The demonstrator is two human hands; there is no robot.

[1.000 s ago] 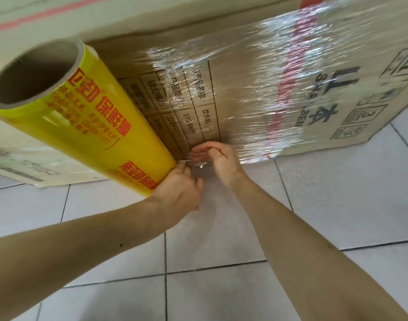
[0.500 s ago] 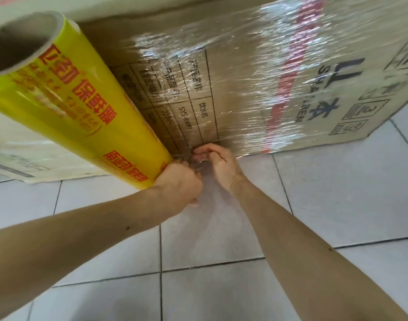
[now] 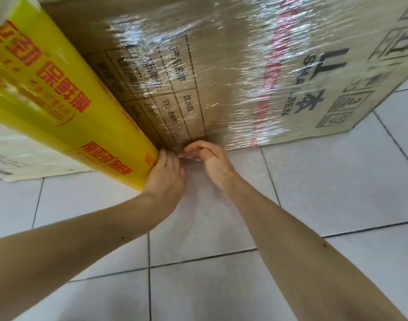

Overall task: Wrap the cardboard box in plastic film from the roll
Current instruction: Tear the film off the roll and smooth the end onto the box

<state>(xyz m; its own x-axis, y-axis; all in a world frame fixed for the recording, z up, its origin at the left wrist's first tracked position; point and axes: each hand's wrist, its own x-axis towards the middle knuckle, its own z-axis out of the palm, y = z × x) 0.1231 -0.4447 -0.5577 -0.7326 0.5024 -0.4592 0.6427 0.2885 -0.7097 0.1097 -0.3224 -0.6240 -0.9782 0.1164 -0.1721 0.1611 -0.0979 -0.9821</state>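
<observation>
A person's two bare arms reach forward and down to the bottom edge of a large cardboard box (image 3: pixel 221 72) standing on the floor. Compared with a second ago, the view has closed in: the box and the yellow roll (image 3: pixel 66 117) of plastic film now fill more of the frame, and the roll's open cardboard end has slid almost out of sight at the upper left. Both hands have stayed low, at the foot of the box.

The left hand (image 3: pixel 167 179) grips the near, lower end of the roll, fingers curled around it, with the roll leaning against the box's left corner. The right hand (image 3: pixel 204 156) sits just beside it, fingers curled and pinching what looks like a small bunched piece of film (image 3: pixel 233 89) at the box's bottom edge (the pinch itself is tiny and partly hidden). The two hands nearly touch.

The front of the box already carries wrinkled, shiny film across its middle, over a printed table and a red stripe; the right end with its handling symbols appears bare. This suggests the person is anchoring or tearing the film low down, with more wrapping to follow.

The floor (image 3: pixel 314 205) is pale square tile with dark grout lines. A flattened pale sheet of cardboard (image 3: pixel 24 158) lies behind the roll at left.
</observation>
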